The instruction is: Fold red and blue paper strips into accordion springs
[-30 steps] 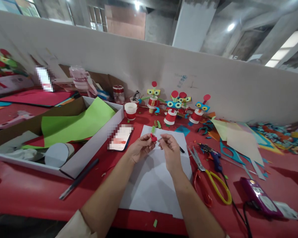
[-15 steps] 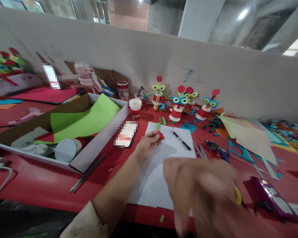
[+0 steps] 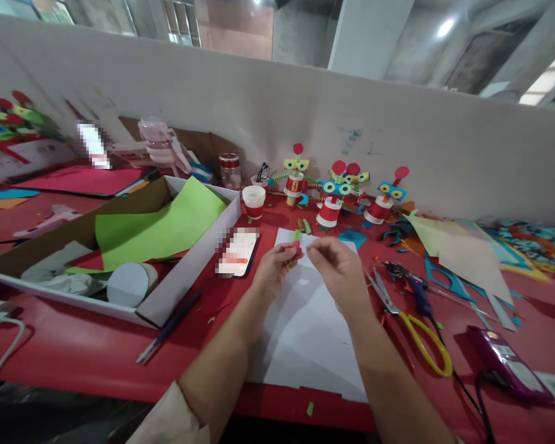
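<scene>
Above a white paper sheet [image 3: 300, 333], my left hand [image 3: 276, 266] pinches a small red paper piece [image 3: 298, 248]. Just right of it, my right hand [image 3: 335, 265] has its thumb and fingertips close together near the piece; what they hold, if anything, is too small to tell. A green folded strip [image 3: 307, 226] lies beyond the fingers. To the right of the sheet rest yellow-handled scissors [image 3: 425, 345], with a glue gun [image 3: 416, 293] beside them.
Red-and-white paper-cup figures [image 3: 329, 209] stand along the back wall. A white box [image 3: 189, 246] with green paper and a phone [image 3: 239, 253] are on the left. A purple device [image 3: 509, 364] lies at the right, near coloured paper scraps [image 3: 476, 246].
My right hand has moved from the near right up beside my left hand. The scissors now show fully on the table. My left hand keeps its pinch on the red piece.
</scene>
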`<state>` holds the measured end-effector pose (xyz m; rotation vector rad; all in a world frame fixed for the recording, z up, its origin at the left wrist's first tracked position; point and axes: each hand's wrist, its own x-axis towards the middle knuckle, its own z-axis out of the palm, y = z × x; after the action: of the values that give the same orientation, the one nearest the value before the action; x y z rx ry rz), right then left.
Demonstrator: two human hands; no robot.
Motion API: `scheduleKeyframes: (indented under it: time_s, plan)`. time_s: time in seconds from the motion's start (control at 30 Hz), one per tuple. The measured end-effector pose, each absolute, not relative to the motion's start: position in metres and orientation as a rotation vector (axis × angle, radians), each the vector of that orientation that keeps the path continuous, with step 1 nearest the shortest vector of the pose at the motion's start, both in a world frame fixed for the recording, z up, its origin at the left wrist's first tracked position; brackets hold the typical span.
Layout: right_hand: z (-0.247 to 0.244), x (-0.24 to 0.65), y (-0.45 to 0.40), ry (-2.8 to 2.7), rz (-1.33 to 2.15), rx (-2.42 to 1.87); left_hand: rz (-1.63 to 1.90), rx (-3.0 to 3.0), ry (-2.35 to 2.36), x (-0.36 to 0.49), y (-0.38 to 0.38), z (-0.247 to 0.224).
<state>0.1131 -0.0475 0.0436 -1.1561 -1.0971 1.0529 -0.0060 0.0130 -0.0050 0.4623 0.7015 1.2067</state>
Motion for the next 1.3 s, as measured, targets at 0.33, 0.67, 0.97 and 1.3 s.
scheduleKeyframes:
  time_s: [0.33,0.67,0.97,1.3]
  plan:
    - [-0.011,0.112,-0.024,-1.126,0.916,-1.207,1.168,0.662,0.816,-0.007,0.010,-0.003]
    - [-0.007,0.116,-0.019,-0.908,1.089,-1.103,1.177,0.736,0.762,-0.005,0.008,-0.006]
    - [-0.002,0.118,-0.019,-0.836,1.074,-1.125,1.123,0.599,0.714,-0.002,0.007,-0.007]
    - [-0.004,0.117,-0.018,-0.819,1.114,-1.098,1.100,0.487,0.710,-0.001,0.005,-0.003]
